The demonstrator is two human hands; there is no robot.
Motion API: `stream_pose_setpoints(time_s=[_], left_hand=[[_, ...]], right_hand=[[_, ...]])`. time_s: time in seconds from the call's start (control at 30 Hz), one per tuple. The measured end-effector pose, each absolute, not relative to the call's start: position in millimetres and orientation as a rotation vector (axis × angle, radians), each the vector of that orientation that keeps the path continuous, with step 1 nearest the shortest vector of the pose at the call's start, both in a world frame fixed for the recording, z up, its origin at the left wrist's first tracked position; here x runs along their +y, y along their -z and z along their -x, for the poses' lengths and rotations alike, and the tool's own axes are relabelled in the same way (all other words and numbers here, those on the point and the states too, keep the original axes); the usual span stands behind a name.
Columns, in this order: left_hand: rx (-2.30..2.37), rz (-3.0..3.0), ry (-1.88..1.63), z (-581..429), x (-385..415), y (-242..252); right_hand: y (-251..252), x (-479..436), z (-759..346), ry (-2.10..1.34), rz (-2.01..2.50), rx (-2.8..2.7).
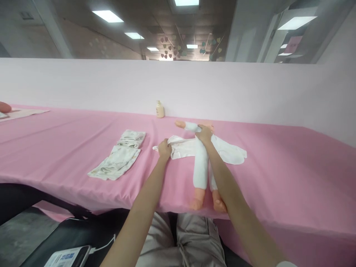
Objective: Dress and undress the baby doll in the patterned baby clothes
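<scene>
Doll (200,167) is lying on its back on the pink bench (292,167), bare feet right at the front edge and actually poking a bit past it, head end pointing away toward the back. It's in white leggings, and one sleeved arm sticks out to the left, up by the shoulder.

The right hand (204,134) is sitting on the doll's upper body, fingers curled shut around that sleeved arm where it meets the chest. That forearm runs straight along the doll's right side, so the leg on that side is partly hidden.

The left hand (164,150) is just left of the doll's torso, pinched closed on the edge of the white garment (232,152), which is spread out flat under the doll and fans out to both sides. The bigger flap lies on the right.

Room-wise: two folded cloths (116,162) sit left of the left hand, near but not touching the garment. A small bottle (160,109) stands at the back against the pale partition (83,85), well behind the doll. Right of the garment it's bare pink cloth all the way across. A phone (69,256) lies down below the front edge, off the bench.
</scene>
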State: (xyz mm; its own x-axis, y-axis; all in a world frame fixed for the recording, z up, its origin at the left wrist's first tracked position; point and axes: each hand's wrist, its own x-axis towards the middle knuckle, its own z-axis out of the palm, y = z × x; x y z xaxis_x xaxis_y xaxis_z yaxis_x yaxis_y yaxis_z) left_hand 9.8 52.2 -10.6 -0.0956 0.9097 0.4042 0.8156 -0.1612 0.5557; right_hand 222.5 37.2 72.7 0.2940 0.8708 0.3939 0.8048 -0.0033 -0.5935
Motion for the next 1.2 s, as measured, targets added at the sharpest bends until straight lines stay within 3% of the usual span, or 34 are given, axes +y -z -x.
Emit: stream_pose_setpoints(time_s=[0.2, 0.5, 0.77, 1.2], left_hand=[[1.322, -2.046, -1.363, -70, 21, 5], [0.441, -1.255, -0.892, -96, -11, -3], [0.556, -1.149, -0.824, -90, -12, -8], [0.751, -1.158, -1.009, -101, -27, -16]], right_hand=[[-65, 40, -204, -0.008, 1.964, -1.579], [-58, 40, -200, -0.118, 1.959, -1.57], [-36, 0, -218, -0.022, 1.693, -1.915], [-14, -23, -281, -0.179, 1.549, -1.287]])
